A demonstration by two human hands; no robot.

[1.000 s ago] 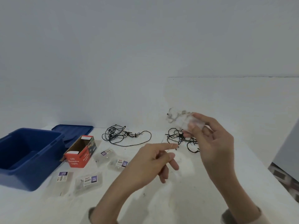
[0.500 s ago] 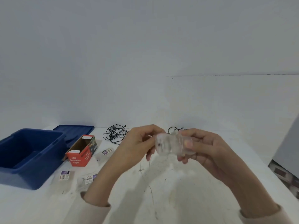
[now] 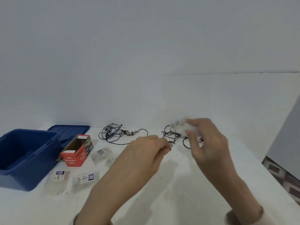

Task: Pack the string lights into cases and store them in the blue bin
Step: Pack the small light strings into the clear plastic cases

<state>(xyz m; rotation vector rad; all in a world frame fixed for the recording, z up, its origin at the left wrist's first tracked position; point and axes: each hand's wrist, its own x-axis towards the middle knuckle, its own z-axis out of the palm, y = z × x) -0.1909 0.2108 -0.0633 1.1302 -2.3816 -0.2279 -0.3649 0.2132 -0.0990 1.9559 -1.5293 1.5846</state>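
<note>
My right hand (image 3: 204,140) is raised over the white table, its fingers shut on a small clear bundle of thin-wire string lights (image 3: 181,125), which is blurred. My left hand (image 3: 146,151) hovers lower, thumb and fingers pinched together; a fine wire between them is too thin to make out. Behind the hands lies a tangle of black string lights (image 3: 172,135). A second black tangle (image 3: 113,133) lies further left. The blue bin (image 3: 24,156) stands open at the left edge, nothing visible inside.
The bin's blue lid (image 3: 69,130) lies behind it. An open red cardboard box (image 3: 78,151) lies on its side beside the bin. Several clear labelled plastic cases (image 3: 84,179) are spread in front of it. The table's right edge (image 3: 276,181) drops to a patterned floor.
The hands, joined on the clear bundle half a second ago, have separated. My right hand carried the bundle up and to the right; my left hand dropped back slightly left.
</note>
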